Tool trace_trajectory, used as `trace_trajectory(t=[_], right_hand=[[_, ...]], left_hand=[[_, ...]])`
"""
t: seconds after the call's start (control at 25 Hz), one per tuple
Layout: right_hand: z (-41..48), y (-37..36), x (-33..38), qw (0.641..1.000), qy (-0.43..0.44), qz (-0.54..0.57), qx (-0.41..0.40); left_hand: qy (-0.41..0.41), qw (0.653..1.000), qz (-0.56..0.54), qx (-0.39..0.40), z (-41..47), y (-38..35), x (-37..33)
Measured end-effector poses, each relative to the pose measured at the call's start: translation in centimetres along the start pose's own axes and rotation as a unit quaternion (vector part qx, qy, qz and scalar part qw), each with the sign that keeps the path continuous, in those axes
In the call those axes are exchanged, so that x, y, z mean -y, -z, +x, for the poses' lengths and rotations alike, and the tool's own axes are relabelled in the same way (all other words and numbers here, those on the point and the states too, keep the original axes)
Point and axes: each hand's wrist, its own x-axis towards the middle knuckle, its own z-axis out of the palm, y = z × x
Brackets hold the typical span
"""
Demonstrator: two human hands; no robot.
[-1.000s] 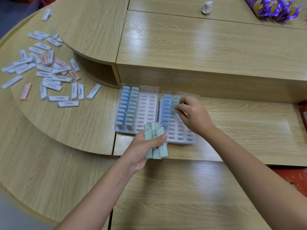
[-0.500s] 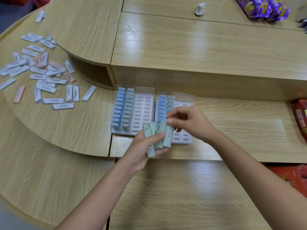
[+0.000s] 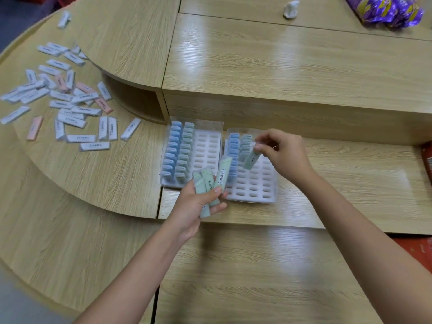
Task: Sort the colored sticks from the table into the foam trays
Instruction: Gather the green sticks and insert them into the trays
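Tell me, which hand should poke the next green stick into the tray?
Probably the right hand. It pinches one green stick over the right tray, beside its green row. The left hand grips the spare green sticks, so it is busy.

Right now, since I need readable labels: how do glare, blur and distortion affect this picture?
Head view: glare streaks the raised shelf and near desk; the wide lens bows the desk edges; the green stick in the right hand is blurred; the bundle of green sticks in the left hand shows a barcode, text unreadable.
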Motion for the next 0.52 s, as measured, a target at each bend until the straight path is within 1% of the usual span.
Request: trace_trajectory(t=[0.12,0.36,0.44,0.52], right_hand=[[-0.2,-1.7,-1.0,0.992,0.095,-0.085,-0.016],[-0.4,-3.4,-2.6,0.971,0.17,-0.162,-0.051],[-0.4,-3.7,-2.6,0.965,0.195,-0.167,-0.053],[-0.4,-4.0,-2.7,0.964,0.201,-0.164,-0.052]], left_hand=[[0.009,1.0,0.0,0.0,-0.2,0.2,0.2],[0.01,1.0,-0.001,0.006,-0.4,0.4,0.1],[0.01,1.0,0.001,0.006,-0.4,0.4,0.0],[0.01,1.0,0.003,0.006,-0.4,0.4,0.0]])
